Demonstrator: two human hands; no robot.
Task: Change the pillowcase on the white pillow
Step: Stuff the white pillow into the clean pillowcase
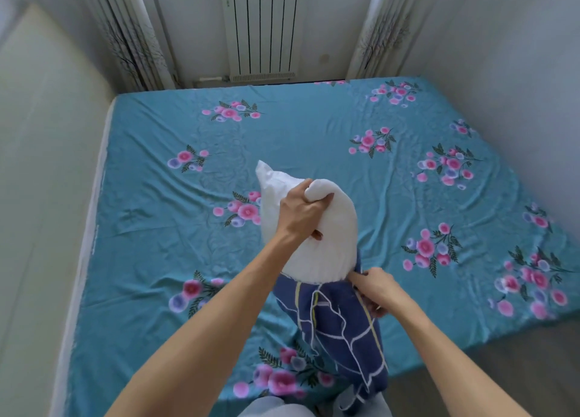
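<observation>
While its upper half stands bare above the bed, the white pillow (317,228) sits with its lower end still inside a navy pillowcase (342,325) printed with white and yellow lines. The case's open mouth rings the pillow about midway, and the rest of the cloth hangs bunched down toward the near edge of the bed, where its tail reaches the person's pale trousers (273,408).

The left hand (301,212) grips the pillow near its top, fingers curled deep into the stuffing so that a fold bulges over the knuckles, with the thumb tip pressed into the side below. The left forearm rises from the lower left of the view, bare to the frame's edge. The right hand (376,288) pinches the rim of the pillowcase at the pillow's right side, the thumb lying along the hem and the other fingers folded under the cloth; the fingertips themselves are hidden by the fabric.

Pillow and case are held upright over the near middle of the bed, which is covered by a teal sheet (314,134) scattered with pink and lilac flower sprays. A cream headboard panel (40,165) runs along the bed's left edge. Beyond the far edge, a white radiator (262,30) hangs on the wall between two patterned curtains (125,36).
</observation>
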